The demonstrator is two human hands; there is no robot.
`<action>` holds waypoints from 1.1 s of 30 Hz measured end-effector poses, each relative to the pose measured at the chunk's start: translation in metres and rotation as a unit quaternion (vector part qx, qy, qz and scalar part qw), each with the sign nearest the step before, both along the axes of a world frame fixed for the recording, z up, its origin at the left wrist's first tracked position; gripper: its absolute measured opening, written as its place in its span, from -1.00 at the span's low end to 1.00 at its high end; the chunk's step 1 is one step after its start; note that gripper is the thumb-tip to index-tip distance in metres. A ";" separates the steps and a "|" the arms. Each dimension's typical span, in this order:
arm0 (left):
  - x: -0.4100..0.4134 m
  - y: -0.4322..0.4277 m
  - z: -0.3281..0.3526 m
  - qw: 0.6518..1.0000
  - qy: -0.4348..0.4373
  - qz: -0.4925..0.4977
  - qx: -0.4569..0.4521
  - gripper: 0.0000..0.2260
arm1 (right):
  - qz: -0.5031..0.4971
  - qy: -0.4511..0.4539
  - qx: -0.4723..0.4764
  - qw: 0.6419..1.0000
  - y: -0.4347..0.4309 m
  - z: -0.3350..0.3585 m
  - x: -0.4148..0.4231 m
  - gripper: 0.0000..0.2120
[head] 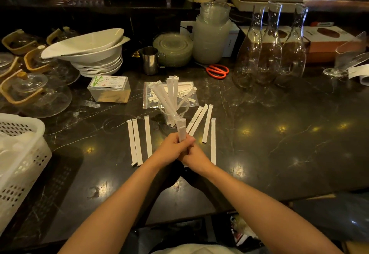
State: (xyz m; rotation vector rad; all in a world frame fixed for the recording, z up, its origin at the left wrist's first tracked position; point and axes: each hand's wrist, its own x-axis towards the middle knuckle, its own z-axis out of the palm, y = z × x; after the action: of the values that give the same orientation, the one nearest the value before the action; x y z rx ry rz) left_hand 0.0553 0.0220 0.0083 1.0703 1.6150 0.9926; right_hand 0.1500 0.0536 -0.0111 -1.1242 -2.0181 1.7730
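My left hand (173, 147) and my right hand (194, 156) meet over the dark marble counter (279, 134) and together grip a small bundle of paper-wrapped straws (182, 129), held upright. Just beyond them stands a clear plastic cup (173, 114) with several wrapped straws leaning out of it. More wrapped straws lie flat on the counter: three to the left (137, 141) and several to the right (207, 126). A clear zip bag (148, 96) with more straws lies behind the cup.
A toothpick box (109, 89) sits left of the bag. Stacked white bowls (91, 54), glass teapots (32, 92) and a white basket (20, 153) fill the left. A steel jug (150, 60), orange scissors (217, 71) and three glass carafes (271, 50) stand behind.
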 end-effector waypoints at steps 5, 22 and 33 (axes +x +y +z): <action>-0.002 0.002 0.001 0.996 -0.069 0.040 0.027 -0.73 | 0.061 -0.065 0.046 0.995 0.020 0.004 0.021 -0.55; 0.012 0.010 -0.013 0.997 -0.023 0.068 0.016 -0.65 | 0.374 -0.438 0.476 0.665 0.123 0.014 0.030 -0.06; 0.003 0.014 -0.024 0.993 -0.037 0.106 0.015 -0.62 | 0.418 -0.418 0.546 0.594 0.135 0.005 0.006 -0.26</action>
State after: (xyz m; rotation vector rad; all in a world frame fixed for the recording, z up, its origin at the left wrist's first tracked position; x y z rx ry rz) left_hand 0.0582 0.0362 -0.0155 0.8828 1.6821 1.1870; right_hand 0.1557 0.1882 -0.0065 -0.4963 -3.6075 -0.4928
